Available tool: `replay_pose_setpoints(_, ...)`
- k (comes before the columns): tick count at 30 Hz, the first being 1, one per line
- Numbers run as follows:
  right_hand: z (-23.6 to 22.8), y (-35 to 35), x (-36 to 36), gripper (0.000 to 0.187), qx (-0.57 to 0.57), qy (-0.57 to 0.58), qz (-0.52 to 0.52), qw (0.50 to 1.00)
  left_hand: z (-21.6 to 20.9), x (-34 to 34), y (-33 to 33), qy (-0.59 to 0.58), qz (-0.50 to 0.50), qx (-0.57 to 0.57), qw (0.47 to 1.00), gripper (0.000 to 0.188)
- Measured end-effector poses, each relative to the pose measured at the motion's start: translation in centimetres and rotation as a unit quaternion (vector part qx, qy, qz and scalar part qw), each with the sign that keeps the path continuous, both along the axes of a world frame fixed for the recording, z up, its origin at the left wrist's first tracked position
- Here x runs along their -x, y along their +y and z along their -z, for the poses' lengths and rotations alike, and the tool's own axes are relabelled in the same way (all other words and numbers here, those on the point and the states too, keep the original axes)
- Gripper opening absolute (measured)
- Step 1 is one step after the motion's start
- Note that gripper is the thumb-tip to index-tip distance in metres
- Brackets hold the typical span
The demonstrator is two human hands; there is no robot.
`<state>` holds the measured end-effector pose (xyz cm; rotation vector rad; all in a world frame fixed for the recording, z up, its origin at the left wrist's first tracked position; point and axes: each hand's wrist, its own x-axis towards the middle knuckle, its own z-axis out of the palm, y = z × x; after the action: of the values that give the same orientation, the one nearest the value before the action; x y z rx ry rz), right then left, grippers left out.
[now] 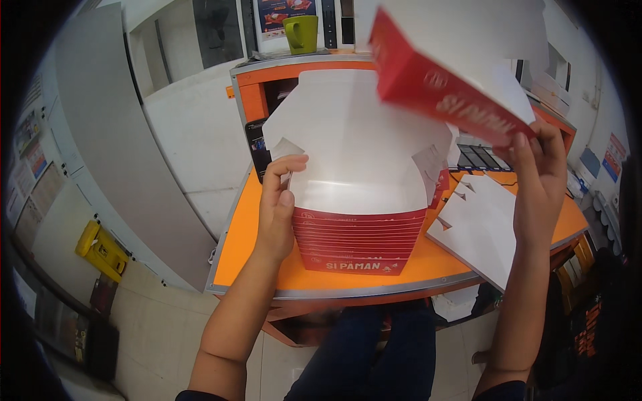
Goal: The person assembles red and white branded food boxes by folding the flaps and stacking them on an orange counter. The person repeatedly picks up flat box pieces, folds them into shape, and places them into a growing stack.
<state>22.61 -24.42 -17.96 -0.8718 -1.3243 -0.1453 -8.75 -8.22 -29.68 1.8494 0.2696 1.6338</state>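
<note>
A stack of nested red-and-white cardboard food boxes stands on the orange table in front of me, its red front rims layered and its tall white back flaps upright. My left hand is closed round the left wall of this stack, with the fingertips over the inner side. Raised above the stack at the right, another red-and-white food box hangs tilted and slightly blurred. By the right corner of its red wall, my right hand pinches it between thumb and fingers.
White flat cardboard pieces lie to the right of the stack, overhanging the table's front edge. Behind them is a black keyboard-like object. A dark device stands at the back left, and a green mug sits on the raised shelf.
</note>
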Motion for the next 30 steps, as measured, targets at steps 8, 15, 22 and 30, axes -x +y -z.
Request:
replay_pose_setpoints(8, 1.5, -3.1, 6.9, 0.042, 0.197, -0.078, -0.028, 0.977, -1.7, 1.6, -2.2, -0.012, -0.079, -0.144, 0.986, 0.079)
replay_pose_setpoints(15, 4.4, -0.6, 5.6, 0.045, 0.206, 0.053, -0.155, 0.965, -3.5, 1.1, -4.5, -0.018, -0.046, 0.052, 0.997, 0.046)
replay_pose_setpoints(22, 5.4, 0.1, 3.7, 0.032, 0.185, -0.199, 0.034, 0.962, -4.1, 3.2, -2.8, 0.123, -0.127, -0.029, 0.984, 0.029)
replay_pose_setpoints(30, 4.6, 1.4, 2.3, 0.032, 0.129, -0.326, 0.051, 0.935, -5.6, 4.3, -2.1, 0.211, -0.193, -0.162, 0.944, 0.035)
